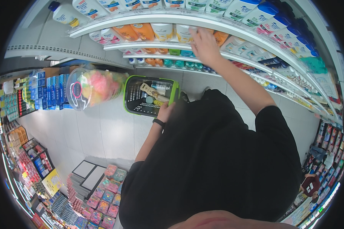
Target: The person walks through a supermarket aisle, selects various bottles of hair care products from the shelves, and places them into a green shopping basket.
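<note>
My left hand (pixel 165 111) grips the near right edge of a black shopping basket (pixel 136 110) with a bright green rim. In the basket lie a cream-coloured bottle (pixel 148 90), a clear bottle with a blue label (pixel 161 86), a yellow tube (pixel 158 103) and a round pale green item (pixel 149 100). My right hand (pixel 203 43) is raised to a shelf, slightly blurred, its fingers spread at the right side of a white Pantene bottle (pixel 183 33). Another white Pantene bottle (pixel 162 31) stands to its left, beside orange bottles (pixel 142 31). Whether my fingertips touch the bottle is unclear.
The white shelf edge (pixel 149 20) above juts out over my right hand's row. A large clear container of colourful puffs (pixel 99 86) stands left of the basket, near stacked blue boxes (pixel 57 90). Low display stacks (pixel 103 197) sit behind me. Another person (pixel 310 184) is far right.
</note>
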Tool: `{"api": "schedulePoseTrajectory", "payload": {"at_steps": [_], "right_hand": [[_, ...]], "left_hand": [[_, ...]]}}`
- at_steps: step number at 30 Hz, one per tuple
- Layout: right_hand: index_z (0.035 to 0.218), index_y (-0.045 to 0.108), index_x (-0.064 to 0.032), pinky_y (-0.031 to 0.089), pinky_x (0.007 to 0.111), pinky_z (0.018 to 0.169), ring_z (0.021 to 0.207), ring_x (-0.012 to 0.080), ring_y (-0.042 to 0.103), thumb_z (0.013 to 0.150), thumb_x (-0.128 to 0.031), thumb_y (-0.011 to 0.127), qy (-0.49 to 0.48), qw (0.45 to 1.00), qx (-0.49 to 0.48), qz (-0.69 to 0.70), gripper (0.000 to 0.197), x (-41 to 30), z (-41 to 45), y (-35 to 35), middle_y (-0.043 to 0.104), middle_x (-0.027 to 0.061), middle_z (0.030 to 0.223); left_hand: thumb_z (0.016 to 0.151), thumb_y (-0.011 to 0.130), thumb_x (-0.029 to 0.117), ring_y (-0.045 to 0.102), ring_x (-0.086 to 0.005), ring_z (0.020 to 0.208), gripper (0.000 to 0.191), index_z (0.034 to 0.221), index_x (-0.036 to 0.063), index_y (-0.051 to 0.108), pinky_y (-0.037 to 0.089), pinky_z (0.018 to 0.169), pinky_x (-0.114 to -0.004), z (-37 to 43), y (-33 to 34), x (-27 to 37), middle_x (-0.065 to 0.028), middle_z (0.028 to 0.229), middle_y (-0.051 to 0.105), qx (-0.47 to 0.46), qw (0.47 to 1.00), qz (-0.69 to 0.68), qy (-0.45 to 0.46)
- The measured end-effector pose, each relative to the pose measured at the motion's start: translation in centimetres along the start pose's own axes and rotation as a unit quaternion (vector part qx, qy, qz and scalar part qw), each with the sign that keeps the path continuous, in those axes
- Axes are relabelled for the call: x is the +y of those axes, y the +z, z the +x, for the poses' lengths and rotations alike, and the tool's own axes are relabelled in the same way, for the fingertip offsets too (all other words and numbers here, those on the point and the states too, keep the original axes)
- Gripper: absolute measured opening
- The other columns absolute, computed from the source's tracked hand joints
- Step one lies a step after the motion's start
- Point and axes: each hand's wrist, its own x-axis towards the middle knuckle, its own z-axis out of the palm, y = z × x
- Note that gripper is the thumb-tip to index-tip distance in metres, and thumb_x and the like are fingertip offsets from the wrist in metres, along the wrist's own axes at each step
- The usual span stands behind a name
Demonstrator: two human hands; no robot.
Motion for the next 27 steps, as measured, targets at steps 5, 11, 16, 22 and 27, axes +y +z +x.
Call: {"api": "schedulePoseTrajectory", "payload": {"at_steps": [5, 11, 16, 22, 27], "right_hand": [[0.124, 0.055, -0.0041, 0.047, 0.045, 0.091, 0.102, 0.0372, 0.06, 0.089, -0.021, 0.059, 0.073, 0.927, -0.327, 0.166, 0.039, 2.8, -14.4, -0.9, 0.063, 0.0198, 0.107], [0.123, 0.056, -0.0023, 0.048, 0.046, 0.093, 0.109, 0.0399, 0.06, 0.091, -0.031, 0.06, 0.443, 0.769, -0.45, 0.096, 0.043, 11.5, -40.8, -3.8, 0.063, 0.024, 0.115], [0.113, 0.063, -0.0026, 0.049, 0.045, 0.093, 0.107, 0.039, 0.062, 0.089, -0.033, 0.062, 0.695, 0.611, -0.378, 0.025, 0.038, 11.6, -58.4, -11.8, 0.066, 0.0228, 0.112], [0.115, 0.063, -0.0044, 0.052, 0.043, 0.088, 0.098, 0.034, 0.067, 0.088, -0.035, 0.064, 0.766, 0.594, -0.234, 0.08, 0.04, 6.5, -68.7, -16.4, 0.069, 0.0205, 0.106], [0.116, 0.061, 0.0001, 0.054, 0.04, 0.073, 0.075, 0.0241, 0.069, 0.089, -0.035, 0.064, 0.784, 0.542, -0.248, 0.173, 0.044, 3.0, -80.8, -18.9, 0.07, 0.0179, 0.087]], "left_hand": [[0.091, 0.061, 0.021, 0.054, -0.0124, 0.059, 0.02, 0.092, 0.0018, 0.06, 0.043, 0.054, -0.027, 0.5, 0.8, 2.5, -0.0022, 0.069, 0.057, -0.088, 0.992, -0.072, -0.05], [0.088, 0.061, 0.015, 0.053, -0.0175, 0.055, 0.012, 0.085, 0.0046, 0.054, 0.044, 0.052, -0.031, 1.9, 2.8, 5.7, -0.005, 0.066, 0.053, -0.098, 0.976, -0.141, -0.137], [0.092, 0.06, 0.022, 0.05, -0.017, 0.055, 0.018, 0.08, 0.0112, 0.052, 0.041, 0.051, -0.029, 3.8, 5.6, 5.1, -0.0023, 0.062, 0.05, -0.138, 0.952, -0.144, -0.233], [0.093, 0.061, 0.031, 0.035, -0.0126, 0.047, 0.039, 0.064, 0.0181, 0.038, 0.031, 0.047, -0.028, 4.4, 13.2, 4.4, 0.0037, 0.053, 0.032, -0.157, 0.921, -0.184, -0.306], [0.092, 0.061, 0.031, 0.031, -0.013, 0.046, 0.037, 0.065, 0.0181, 0.039, 0.028, 0.047, -0.029, 6.2, 24.2, -0.2, 0.0041, 0.053, 0.028, -0.172, 0.927, -0.086, -0.321]]}}
